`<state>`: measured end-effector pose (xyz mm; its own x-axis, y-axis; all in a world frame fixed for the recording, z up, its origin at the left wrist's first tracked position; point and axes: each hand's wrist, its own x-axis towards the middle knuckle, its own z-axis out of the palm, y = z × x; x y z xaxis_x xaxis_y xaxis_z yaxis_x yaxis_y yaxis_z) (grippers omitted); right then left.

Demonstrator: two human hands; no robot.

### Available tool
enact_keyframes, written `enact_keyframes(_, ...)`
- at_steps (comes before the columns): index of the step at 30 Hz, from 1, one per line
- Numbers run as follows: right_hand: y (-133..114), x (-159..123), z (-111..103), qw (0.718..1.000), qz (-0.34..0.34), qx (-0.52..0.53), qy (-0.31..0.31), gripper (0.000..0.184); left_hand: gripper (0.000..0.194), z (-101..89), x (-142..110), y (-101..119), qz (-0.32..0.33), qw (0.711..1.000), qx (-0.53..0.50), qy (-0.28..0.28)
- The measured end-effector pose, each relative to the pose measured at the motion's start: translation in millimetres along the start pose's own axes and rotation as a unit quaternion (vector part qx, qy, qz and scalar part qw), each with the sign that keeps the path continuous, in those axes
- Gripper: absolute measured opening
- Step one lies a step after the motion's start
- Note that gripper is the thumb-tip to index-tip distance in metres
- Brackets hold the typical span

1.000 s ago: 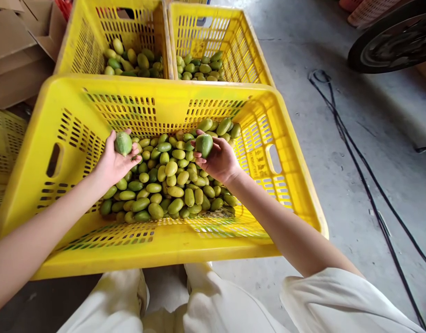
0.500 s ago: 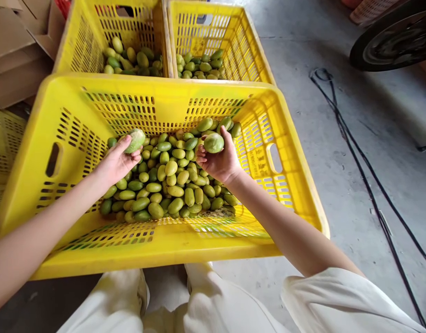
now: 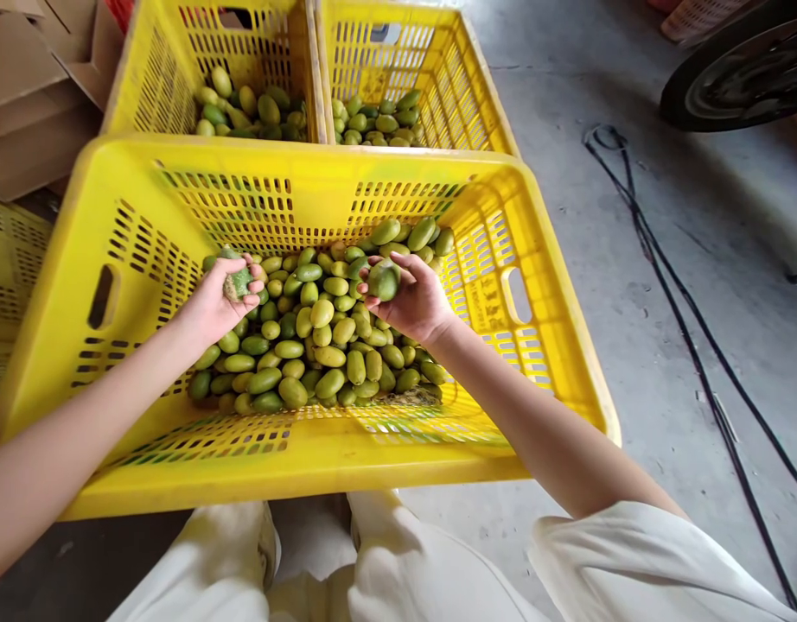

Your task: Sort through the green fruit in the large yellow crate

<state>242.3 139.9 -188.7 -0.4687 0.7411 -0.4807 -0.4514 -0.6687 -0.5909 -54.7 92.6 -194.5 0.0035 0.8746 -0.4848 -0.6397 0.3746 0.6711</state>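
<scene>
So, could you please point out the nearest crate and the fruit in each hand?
Nearest crate (image 3: 319,203): head view, back wall.
Left fruit (image 3: 238,284): head view, exposed lower part.
Right fruit (image 3: 384,281): head view, visible middle.

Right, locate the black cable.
In the head view, the black cable lies on the floor to the right of the front yellow crate, nearer than the wheel.

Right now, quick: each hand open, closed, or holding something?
Left hand: closed around one fruit.
Right hand: holding another fruit, fingers curled.
</scene>
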Motion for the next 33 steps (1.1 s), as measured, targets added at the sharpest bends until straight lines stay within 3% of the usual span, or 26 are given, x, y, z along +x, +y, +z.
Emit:
enact_keyframes(3,0.1,-2.2,5.5,1.0,0.007,0.006,-0.004,0.019,0.028,1.6,-2.3,1.1,-0.003,1.0,0.022,-0.009)
enact_keyframes(9,4.8,-4.0,9.1,0.999,0.002,-0.029,-0.022,0.022,0.044,9.1,-7.6,4.1,0.004,1.0,-0.016,-0.011)
enact_keyframes(13,8.2,-3.3,4.7,1.0,0.009,-0.019,-0.014,0.027,0.034,12.8,-9.5,3.5,0.021,1.0,0.019,-0.012)
enact_keyframes(19,4.9,-1.4,3.1,0.999,0.032,0.028,0.013,0.024,0.021,9.3,-11.1,6.4,0.013,0.997,0.036,-0.064)
enact_keyframes(26,2.5,-2.1,8.6,0.999,0.022,0.03,0.03,0.018,0.018,5.9,-5.7,7.3,-0.032,0.999,0.023,-0.037)
enact_keyframes(29,1.5,-2.5,12.2,0.999,0.023,0.04,0.028,0.016,0.018,19.1,-12.5,8.4,-0.015,0.999,-0.033,0.019)
enact_keyframes(33,2.6,-2.6,14.3,1.0,0.019,0.014,0.019,0.02,0.035,38.5,-23.8,10.9,0.005,0.996,-0.069,0.064)
